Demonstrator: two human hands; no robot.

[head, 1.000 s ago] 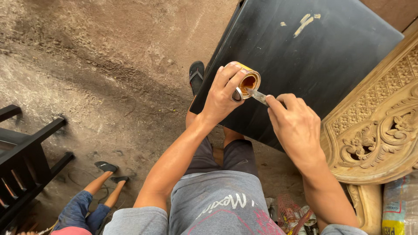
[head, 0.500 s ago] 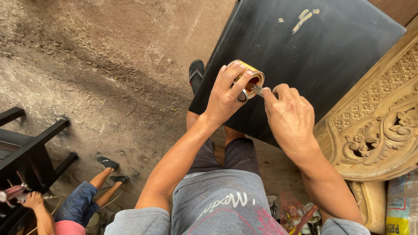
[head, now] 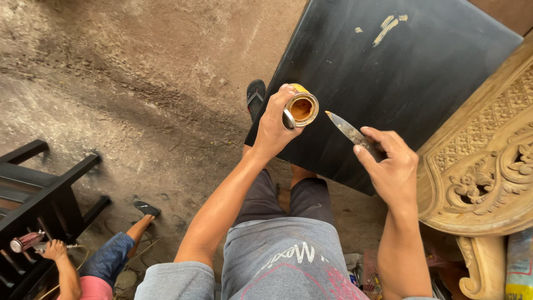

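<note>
Left hand [head: 275, 126] at centre frame, fingers clamped round open tin [head: 302, 106], right hand [head: 392, 162] lower right, fingers gripping knife [head: 348, 130], blade just clear of tin, black board [head: 400, 83] behind.

Yellow tin [head: 302, 106], black panel [head: 400, 83], grey knife [head: 348, 130]

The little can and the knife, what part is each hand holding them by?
The left hand grips the small can around its side. The right hand holds the knife by its handle, blade free.

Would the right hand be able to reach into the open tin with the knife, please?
Probably yes: the right hand holds the knife just beside the tin, whose open mouth faces it with nothing between them.
</note>
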